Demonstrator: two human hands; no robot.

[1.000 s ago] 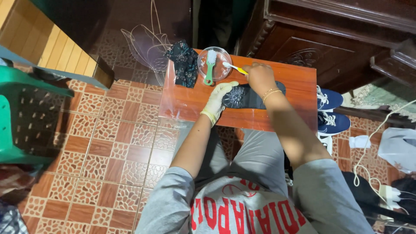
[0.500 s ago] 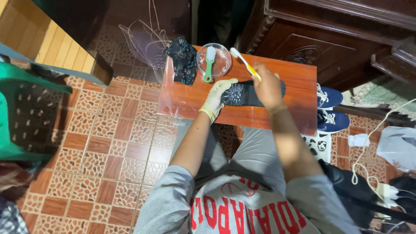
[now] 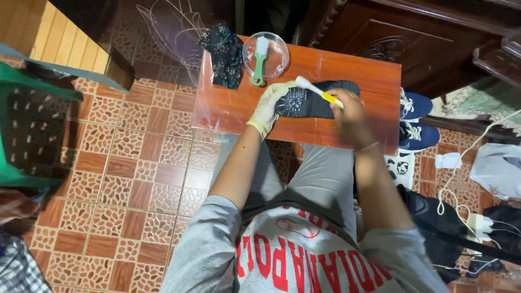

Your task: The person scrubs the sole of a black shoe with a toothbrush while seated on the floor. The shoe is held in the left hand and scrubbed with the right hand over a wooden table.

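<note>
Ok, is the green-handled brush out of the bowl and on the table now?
No, the green-handled brush lies in the clear bowl; the right hand holds a yellow-and-white toothbrush instead.

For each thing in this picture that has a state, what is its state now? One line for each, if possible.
Left hand: gloved, pressing on the insole's end.
Right hand: bare, gripping the toothbrush.
Toothbrush: held with its head over the insole.
Dark insole: lying flat on the table, patterned side up.
Clear bowl: upright, with a green brush inside.
Green brush: resting in the bowl.
Dark cloth: crumpled at the table's edge.
Blue shoes: on the floor, side by side.
</note>
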